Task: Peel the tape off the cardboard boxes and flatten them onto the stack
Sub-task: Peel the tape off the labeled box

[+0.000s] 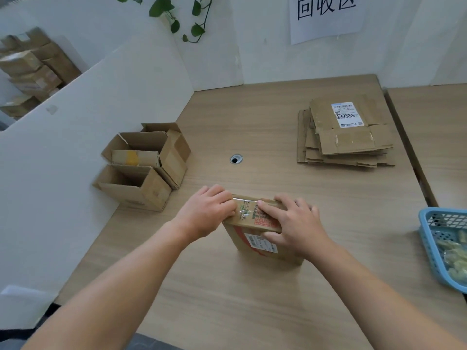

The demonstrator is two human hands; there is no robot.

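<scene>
A small cardboard box (255, 238) stands on edge on the wooden table (252, 299), with a white label on its near face and clear tape (246, 207) across its top. My left hand (204, 213) grips the box's left top corner, fingers curled over the far side. My right hand (293, 223) holds the right side, its index finger lying along the top next to the tape and its thumb on the near face. A stack of flattened boxes (346, 137) lies at the far right of the table.
Three open cardboard boxes (146, 165) sit at the table's left edge against a white partition (75, 152). A blue mesh basket (444, 248) with crumpled tape stands at the right edge. A cable hole (236, 159) is in the table's middle. More boxes (30, 72) are piled behind the partition.
</scene>
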